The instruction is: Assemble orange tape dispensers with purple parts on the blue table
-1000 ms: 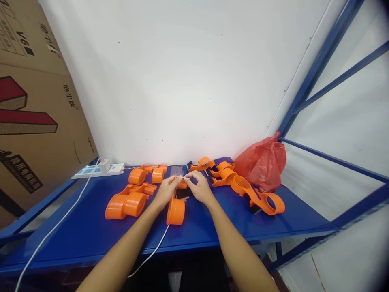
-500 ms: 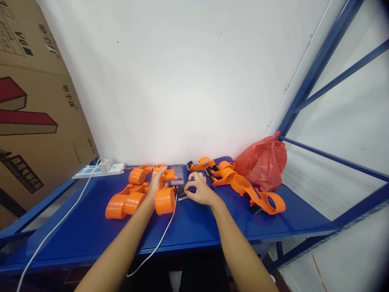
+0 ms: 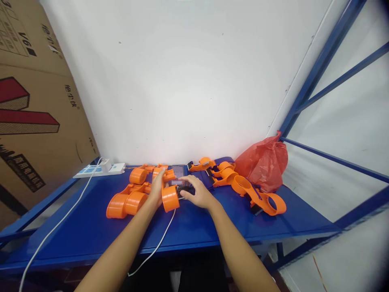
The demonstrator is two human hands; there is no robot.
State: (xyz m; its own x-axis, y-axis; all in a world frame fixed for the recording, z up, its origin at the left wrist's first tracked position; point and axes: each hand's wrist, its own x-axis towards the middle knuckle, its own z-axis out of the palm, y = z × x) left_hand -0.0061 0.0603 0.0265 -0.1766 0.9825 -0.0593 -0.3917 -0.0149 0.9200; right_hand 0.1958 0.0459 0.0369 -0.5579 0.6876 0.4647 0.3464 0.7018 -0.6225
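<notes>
My left hand [image 3: 157, 187] is wrapped round an orange plastic bracket with a round cuff [image 3: 170, 198], which is tilted above the table. Beside it, my right hand [image 3: 199, 192] reaches in with thumb and fingers apart, next to small black pieces [image 3: 184, 189] lying under and between the hands. Just beyond the hands lies a phone [image 3: 178, 170] with its screen lit, partly covered by the bracket and my right fingertips. Left of my left hand rest several similar orange parts with round cuffs [image 3: 117, 205].
Orange brackets with purple straps [image 3: 241, 184] lie at the right, beside a red plastic bag [image 3: 263, 162]. A white power strip [image 3: 117, 168] with a plugged-in adapter stands at back left; a white cable [image 3: 165, 233] crosses the blue table [image 3: 194, 227]. A large cardboard box [image 3: 39, 121] stands left.
The bracket in my left hand has tilted, its round cuff moving right. My right hand's pinched fingers have spread and extended toward the phone.
</notes>
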